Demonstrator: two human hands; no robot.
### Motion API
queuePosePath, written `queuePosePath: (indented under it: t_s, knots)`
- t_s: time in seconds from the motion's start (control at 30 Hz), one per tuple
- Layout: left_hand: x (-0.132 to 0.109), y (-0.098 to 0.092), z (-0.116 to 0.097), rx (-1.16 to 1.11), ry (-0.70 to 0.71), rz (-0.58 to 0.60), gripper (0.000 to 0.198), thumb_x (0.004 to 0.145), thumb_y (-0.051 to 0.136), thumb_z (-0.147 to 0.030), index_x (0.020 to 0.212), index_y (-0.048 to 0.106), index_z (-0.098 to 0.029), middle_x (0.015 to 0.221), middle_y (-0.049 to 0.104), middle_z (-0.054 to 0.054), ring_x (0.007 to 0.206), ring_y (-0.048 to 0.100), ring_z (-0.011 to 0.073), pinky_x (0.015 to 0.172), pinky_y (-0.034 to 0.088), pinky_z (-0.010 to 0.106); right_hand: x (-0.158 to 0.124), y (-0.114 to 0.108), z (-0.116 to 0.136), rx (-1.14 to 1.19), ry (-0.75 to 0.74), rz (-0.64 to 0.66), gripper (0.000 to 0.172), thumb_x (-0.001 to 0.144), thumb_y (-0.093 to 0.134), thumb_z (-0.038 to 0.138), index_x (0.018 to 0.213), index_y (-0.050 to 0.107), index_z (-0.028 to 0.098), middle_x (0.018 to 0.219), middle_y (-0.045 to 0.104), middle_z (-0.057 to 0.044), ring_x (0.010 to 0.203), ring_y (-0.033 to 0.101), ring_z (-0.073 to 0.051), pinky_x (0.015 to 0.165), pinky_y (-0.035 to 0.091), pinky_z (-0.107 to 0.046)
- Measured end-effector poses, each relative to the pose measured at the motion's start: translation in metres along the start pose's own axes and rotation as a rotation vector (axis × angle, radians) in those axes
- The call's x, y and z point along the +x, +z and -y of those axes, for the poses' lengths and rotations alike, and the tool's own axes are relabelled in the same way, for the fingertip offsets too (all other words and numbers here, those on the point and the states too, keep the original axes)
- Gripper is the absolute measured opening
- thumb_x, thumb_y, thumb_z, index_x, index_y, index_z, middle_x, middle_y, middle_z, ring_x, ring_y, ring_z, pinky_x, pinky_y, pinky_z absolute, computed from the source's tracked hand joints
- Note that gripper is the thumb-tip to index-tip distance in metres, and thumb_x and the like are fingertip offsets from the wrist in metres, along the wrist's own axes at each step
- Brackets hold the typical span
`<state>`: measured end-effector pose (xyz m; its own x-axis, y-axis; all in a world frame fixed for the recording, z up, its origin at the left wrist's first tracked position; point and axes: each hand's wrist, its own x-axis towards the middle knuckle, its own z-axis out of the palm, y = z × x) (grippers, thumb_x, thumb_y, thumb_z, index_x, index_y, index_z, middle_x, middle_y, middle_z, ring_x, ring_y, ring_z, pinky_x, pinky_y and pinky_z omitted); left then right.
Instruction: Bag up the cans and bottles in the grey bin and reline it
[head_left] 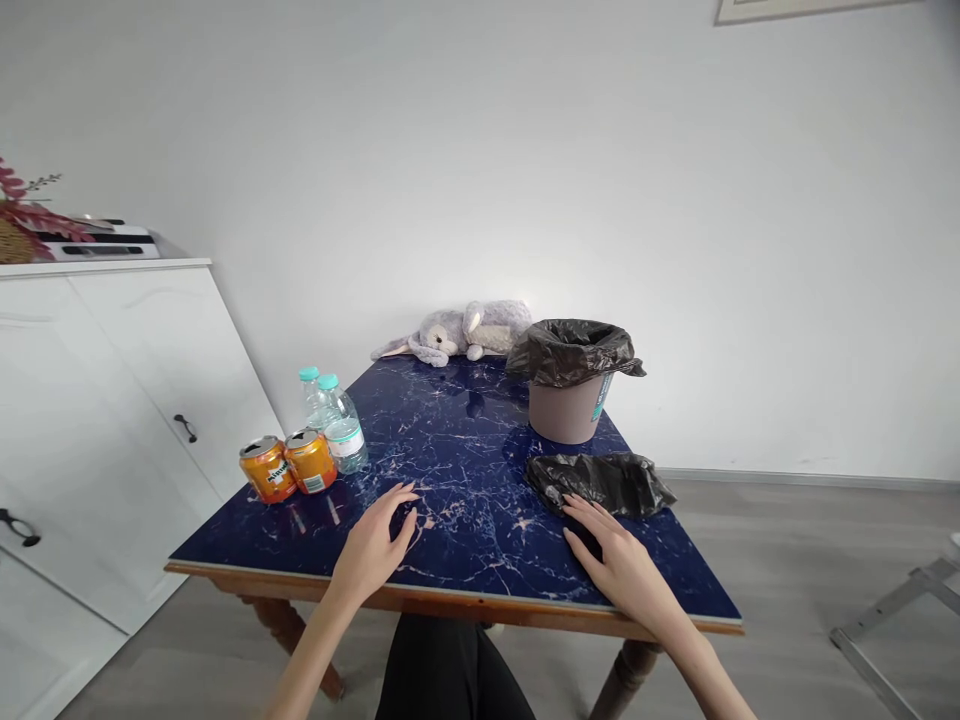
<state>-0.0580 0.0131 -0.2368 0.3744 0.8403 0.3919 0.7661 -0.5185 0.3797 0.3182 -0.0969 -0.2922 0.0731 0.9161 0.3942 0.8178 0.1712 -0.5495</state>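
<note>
My left hand [377, 541] rests on the dark blue marbled table top [465, 470] near its front edge, fingers stretched out and empty. My right hand [611, 555] lies flat on the table to the right, fingers apart, its tips just short of a crumpled black plastic bag [600, 482]. Behind that bag stands a small brown bin [568, 392] lined with another black bag. Two orange drink cans [288, 466] and two clear water bottles [334, 420] stand at the table's left edge.
A grey plush toy [461, 332] lies at the far end of the table against the white wall. A white cabinet [97, 400] stands close on the left. Grey floor lies to the right, with a metal frame [892, 610] on it.
</note>
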Motion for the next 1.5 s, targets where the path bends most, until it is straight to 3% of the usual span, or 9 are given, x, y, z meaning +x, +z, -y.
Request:
queuePosePath:
  t_s: [0.17,0.27,0.33,0.47,0.63,0.77,1.07,1.37,1.5]
  knots:
    - [0.000,0.002,0.003,-0.006,0.003,-0.012,0.035,0.105,0.048,-0.048,0.124,0.069,-0.028,0.149,0.067,0.005,0.140,0.061,0.0290,0.117,0.051,0.047,0.001,-0.004,0.004,0.015,-0.043,-0.022,0.042,0.108,0.047,0.044,0.141,0.065,0.025,0.156,0.059,-0.008,0.147,0.053,-0.031,0.122,0.047,-0.052]
    - [-0.001,0.004,0.005,-0.016,0.011,-0.022,0.035,0.105,0.048,-0.048,0.124,0.069,-0.028,0.149,0.066,0.006,0.140,0.061,0.0292,0.117,0.051,0.047,0.019,-0.027,0.018,0.025,-0.118,-0.155,0.040,0.108,0.045,0.040,0.141,0.062,0.025,0.157,0.055,-0.011,0.142,0.057,-0.030,0.119,0.049,-0.050]
    - [-0.001,0.004,0.005,-0.019,0.011,-0.028,0.034,0.105,0.049,-0.048,0.123,0.070,-0.029,0.148,0.067,0.005,0.140,0.061,0.0294,0.116,0.051,0.048,0.045,-0.052,0.031,0.000,-0.168,-0.285,0.039,0.107,0.045,0.037,0.141,0.060,0.026,0.157,0.054,-0.013,0.136,0.061,-0.031,0.116,0.050,-0.050]
    - [-0.002,0.003,0.005,-0.016,0.016,-0.042,0.033,0.104,0.050,-0.046,0.122,0.071,-0.030,0.145,0.069,0.005,0.137,0.064,0.0295,0.116,0.052,0.048,0.123,-0.105,0.054,-0.088,-0.174,-0.430,0.053,0.103,0.045,0.034,0.155,0.047,0.025,0.161,0.047,-0.017,0.093,0.074,-0.025,0.089,0.063,-0.047]
    - [-0.003,0.003,0.006,-0.005,0.006,-0.028,0.035,0.105,0.048,-0.048,0.124,0.070,-0.029,0.147,0.068,0.005,0.138,0.063,0.0299,0.114,0.054,0.048,0.206,-0.134,0.052,-0.350,0.069,-0.336,0.053,0.101,0.051,0.040,0.148,0.057,0.017,0.143,0.062,-0.022,0.107,0.070,-0.038,0.087,0.058,-0.054]
    - [-0.005,0.004,0.008,-0.005,0.009,-0.022,0.034,0.105,0.047,-0.048,0.123,0.069,-0.029,0.147,0.068,0.005,0.139,0.062,0.0303,0.114,0.054,0.048,0.231,-0.129,0.048,-0.334,0.075,-0.272,0.038,0.099,0.057,0.039,0.124,0.073,0.014,0.126,0.070,-0.021,0.110,0.068,-0.039,0.088,0.055,-0.050]
    - [-0.006,0.004,0.010,-0.006,0.010,-0.032,0.032,0.106,0.047,-0.046,0.122,0.069,-0.031,0.146,0.068,0.003,0.140,0.061,0.0298,0.113,0.055,0.048,0.221,-0.106,0.096,-0.104,-0.182,-0.186,0.032,0.098,0.067,0.046,0.111,0.076,0.019,0.109,0.075,-0.012,0.089,0.070,-0.024,0.080,0.056,-0.037]
    - [-0.007,0.004,0.011,0.004,0.014,-0.050,0.034,0.106,0.047,-0.048,0.121,0.071,-0.030,0.144,0.070,0.005,0.135,0.065,0.0304,0.110,0.057,0.048,0.156,-0.098,0.156,0.184,-0.380,-0.068,0.029,0.099,0.065,0.051,0.107,0.070,0.024,0.106,0.070,-0.007,0.084,0.069,-0.021,0.074,0.057,-0.035]
    - [-0.007,0.002,0.010,-0.010,0.010,-0.066,0.033,0.106,0.047,-0.047,0.117,0.072,-0.030,0.140,0.072,0.005,0.130,0.068,0.0300,0.110,0.057,0.048,0.129,-0.093,0.162,0.289,-0.357,-0.108,0.034,0.102,0.061,0.055,0.122,0.067,0.028,0.127,0.062,-0.009,0.084,0.069,-0.020,0.082,0.061,-0.039]
